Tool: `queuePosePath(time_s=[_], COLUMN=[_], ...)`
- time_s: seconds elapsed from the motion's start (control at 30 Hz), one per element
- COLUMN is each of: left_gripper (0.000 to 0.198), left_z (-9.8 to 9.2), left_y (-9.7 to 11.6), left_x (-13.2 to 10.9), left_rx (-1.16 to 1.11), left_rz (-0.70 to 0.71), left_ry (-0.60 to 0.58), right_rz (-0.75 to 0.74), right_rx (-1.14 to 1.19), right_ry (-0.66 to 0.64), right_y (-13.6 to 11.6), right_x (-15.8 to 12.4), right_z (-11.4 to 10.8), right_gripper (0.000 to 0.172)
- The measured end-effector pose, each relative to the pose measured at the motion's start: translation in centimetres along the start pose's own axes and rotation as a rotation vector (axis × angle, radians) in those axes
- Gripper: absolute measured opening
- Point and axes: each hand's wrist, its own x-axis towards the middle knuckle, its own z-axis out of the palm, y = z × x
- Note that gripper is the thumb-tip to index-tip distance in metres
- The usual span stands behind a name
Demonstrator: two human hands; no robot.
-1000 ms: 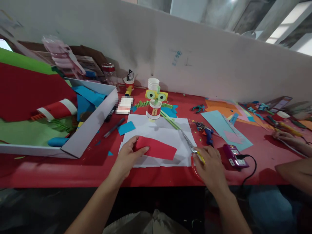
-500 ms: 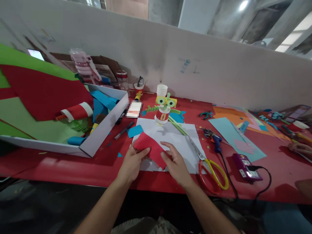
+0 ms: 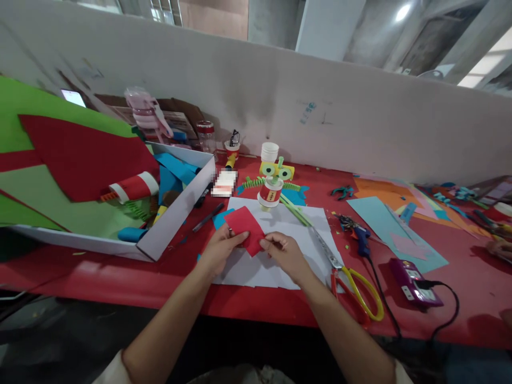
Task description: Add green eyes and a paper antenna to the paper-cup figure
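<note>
A piece of red paper (image 3: 247, 226) is held up in front of me, between my two hands. My left hand (image 3: 224, 248) pinches its left side, thumb on top. The fingers of my right hand (image 3: 285, 253) are closed on its lower right edge. Beneath lie white sheets (image 3: 276, 272) on the table. Just beyond stands a paper-cup figure (image 3: 270, 193) with a yellow head, round eyes and coiled green arms. Scissors (image 3: 340, 266) with red and yellow handles lie to the right, beside green strips (image 3: 294, 210). Blue paper (image 3: 221, 217) is partly hidden behind the red piece.
At left stands a white box (image 3: 172, 221) with coloured sheets and a cup. A glue gun (image 3: 362, 240) and a purple power block (image 3: 412, 282) with black cords lie at right. Light blue paper (image 3: 372, 213) is behind them. Another person's hand (image 3: 500, 248) shows at the far right edge.
The red paper has been turned and raised slightly, its near corner now pointing down. My right fingers have closed together on its edge. The view has shifted a little.
</note>
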Motion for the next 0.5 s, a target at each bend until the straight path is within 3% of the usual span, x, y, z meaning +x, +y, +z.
queuePosePath(time_s=[0.13, 0.5], left_gripper=[0.029, 0.026], left_z=[-0.1, 0.2], left_y=[-0.5, -0.8], left_x=[0.0, -0.6], left_rx=[-0.088, -0.01], left_rz=[-0.026, -0.017], left_ry=[-0.117, -0.13], right_rz=[0.067, 0.062], right_rx=[0.08, 0.065], right_ry=[0.139, 0.22], right_y=[1.0, 1.3], right_x=[0.7, 0.1], right_z=[1.1, 1.4], right_gripper=[0.027, 0.028])
